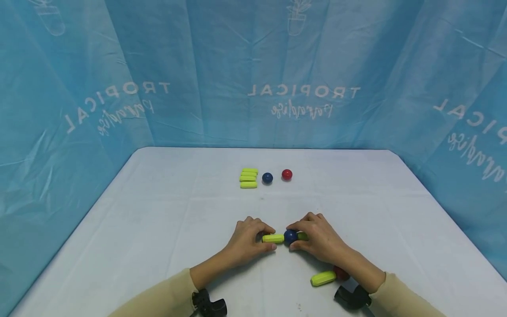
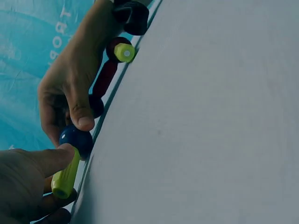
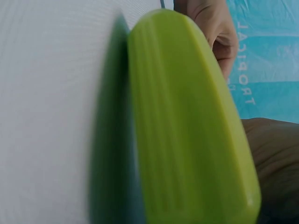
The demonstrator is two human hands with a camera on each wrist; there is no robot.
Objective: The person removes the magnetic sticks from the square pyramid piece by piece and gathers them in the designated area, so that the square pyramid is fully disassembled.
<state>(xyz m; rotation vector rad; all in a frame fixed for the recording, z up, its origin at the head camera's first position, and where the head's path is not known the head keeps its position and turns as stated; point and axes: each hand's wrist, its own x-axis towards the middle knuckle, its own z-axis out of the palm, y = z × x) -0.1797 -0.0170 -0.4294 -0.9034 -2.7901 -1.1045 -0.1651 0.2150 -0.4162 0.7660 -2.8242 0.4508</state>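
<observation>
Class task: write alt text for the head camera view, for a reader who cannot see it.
Two hands join toy pieces on a white table: the left hand pinches a green rod against a blue ball gripped by the right hand.

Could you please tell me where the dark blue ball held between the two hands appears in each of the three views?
Head view: the blue ball sits low and centre, between the left hand and right hand, joined to a green stick.
Left wrist view: the ball is at lower left, on top of the same stick.
Right wrist view: not in it; a close green stick fills the frame.
Shared landmark: the white table.
</observation>
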